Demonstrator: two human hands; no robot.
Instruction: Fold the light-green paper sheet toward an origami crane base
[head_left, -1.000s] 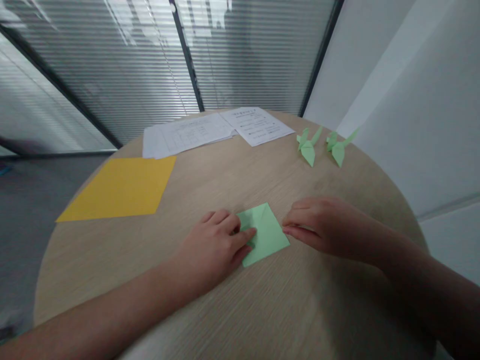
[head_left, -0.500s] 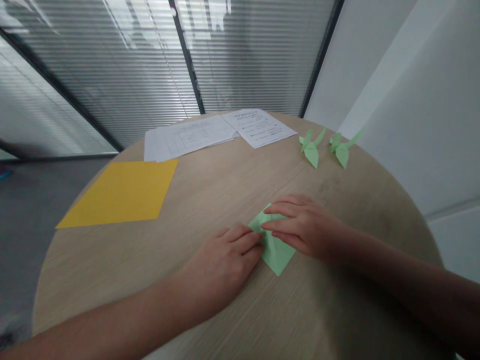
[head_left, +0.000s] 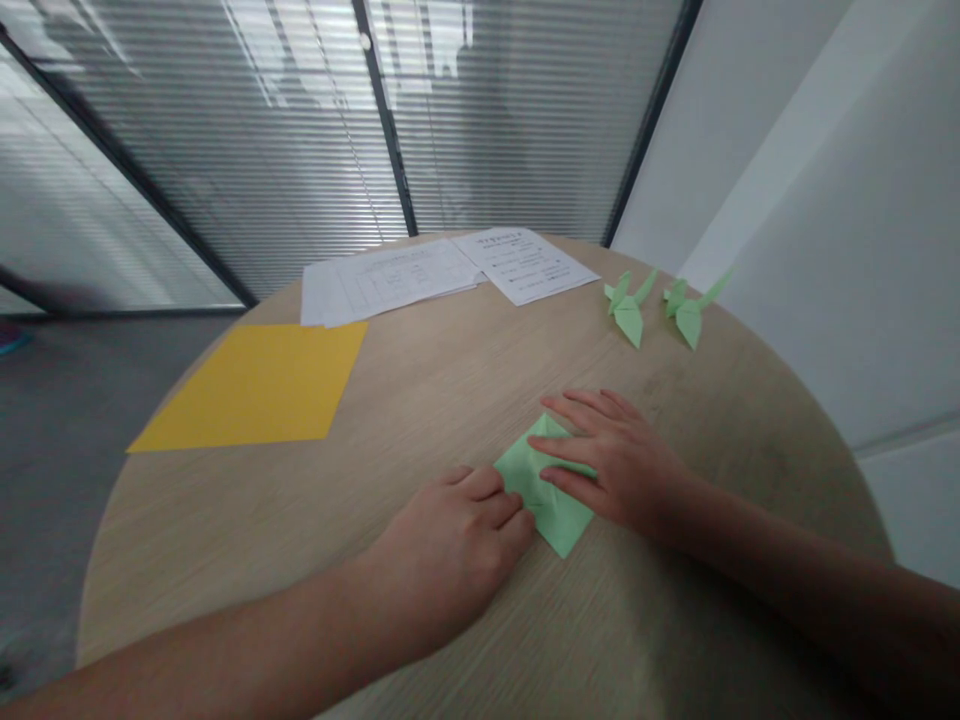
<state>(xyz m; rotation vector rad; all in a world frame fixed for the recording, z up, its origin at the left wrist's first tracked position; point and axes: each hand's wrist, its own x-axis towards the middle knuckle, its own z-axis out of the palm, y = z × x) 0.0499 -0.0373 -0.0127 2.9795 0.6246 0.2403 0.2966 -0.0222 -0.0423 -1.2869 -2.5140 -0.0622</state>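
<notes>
A folded green origami paper [head_left: 559, 520] lies on the round wooden table, one corner pointing toward me. Faint creases run across its surface. At its left edge, my left hand [head_left: 472, 535] has curled fingers pressed on the paper; the thumb is hidden. My right hand [head_left: 604, 455] lies over the paper's right and upper part, palm down, fingers spread and stretched out. It covers the right corner partly.
Two green paper cranes [head_left: 628, 315] stand at the back right of the table [head_left: 420, 400]. Printed white sheets [head_left: 397, 280] lie along the far edge. A yellow sheet [head_left: 259, 390] is at the left. Behind are blinds [head_left: 300, 150] and a white wall [head_left: 825, 250].
My right hand's fingers have spread wider and flattened on the paper. The left hand's fingers have curled in slightly more. The whole view has shifted a little.
</notes>
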